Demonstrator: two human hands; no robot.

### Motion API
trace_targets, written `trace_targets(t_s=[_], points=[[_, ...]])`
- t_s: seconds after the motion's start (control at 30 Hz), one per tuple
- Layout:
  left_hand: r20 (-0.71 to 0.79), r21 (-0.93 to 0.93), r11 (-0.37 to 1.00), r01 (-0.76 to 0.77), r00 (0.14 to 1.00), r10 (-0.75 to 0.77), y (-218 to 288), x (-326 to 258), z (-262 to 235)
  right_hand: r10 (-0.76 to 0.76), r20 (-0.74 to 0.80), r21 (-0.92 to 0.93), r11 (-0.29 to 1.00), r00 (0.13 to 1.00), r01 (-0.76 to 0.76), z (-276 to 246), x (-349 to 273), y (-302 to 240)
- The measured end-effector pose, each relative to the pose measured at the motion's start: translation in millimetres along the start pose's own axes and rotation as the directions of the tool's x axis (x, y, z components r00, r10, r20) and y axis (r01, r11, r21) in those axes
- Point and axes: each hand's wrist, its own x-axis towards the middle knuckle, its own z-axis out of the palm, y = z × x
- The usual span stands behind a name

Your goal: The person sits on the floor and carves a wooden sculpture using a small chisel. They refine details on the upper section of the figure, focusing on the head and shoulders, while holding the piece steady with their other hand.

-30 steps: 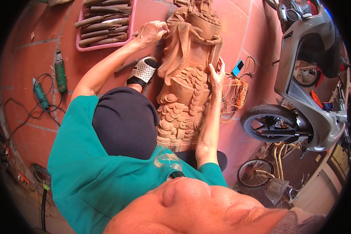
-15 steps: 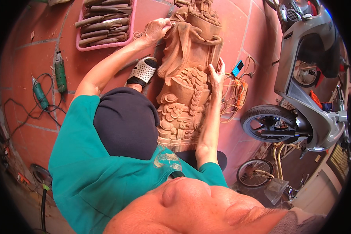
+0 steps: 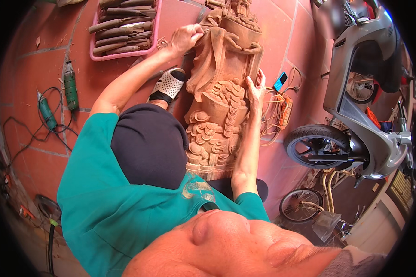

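A carved wooden statue [image 3: 225, 99] of a robed figure lies lengthwise on the floor in front of me, its bearded head at the far end. My left hand [image 3: 188, 38] is closed at the left edge of the carved robe, near the far end. Whatever its fingers pinch is too small to make out. Against the statue's right side rests my right hand [image 3: 255, 91], with thumb and fingers stretched out and apart. My left foot, in a white perforated shoe [image 3: 168, 86], stands beside the carving.
A pink basket [image 3: 156, 27] of wood-handled carving tools [image 3: 125, 30] stands far left. Two green power tools [image 3: 71, 85] with black cords lie left. To the right are a blue phone [image 3: 280, 81], an orange cord [image 3: 285, 112], a grey scooter [image 3: 356, 99] and a bicycle [image 3: 302, 205].
My left hand has shifted very slightly at the statue's edge; my right hand keeps its place. A blurred brownish shape now shows beside the scooter at the far right.
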Motion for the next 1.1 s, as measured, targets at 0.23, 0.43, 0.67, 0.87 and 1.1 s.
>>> trace_targets(t_s=[0.23,0.43,0.67,0.87,1.1], points=[[0.268,0.201,0.978,0.065,0.956,-0.118,-27,-2,-17,-0.046,-0.004,-0.101,0.994,0.999,0.045,-4,3,6],[0.113,-0.072,0.981,0.179,0.979,-0.17,8,5,-14,-0.038,0.001,-0.05,0.998,0.999,0.038,-1,0,3],[0.163,0.063,0.996,-0.056,0.986,0.046,-4,6,-12,-0.073,-0.002,-0.047,0.996,0.997,0.073,0,2,6],[0.343,0.243,0.955,0.171,0.906,-0.25,-25,-23,-18,-0.126,0.015,-0.133,0.983,0.992,0.127,-6,5,12],[0.104,-0.021,0.993,0.12,0.988,-0.117,-10,10,-22,-0.051,0.001,-0.068,0.996,0.999,0.051,-2,-1,5]])
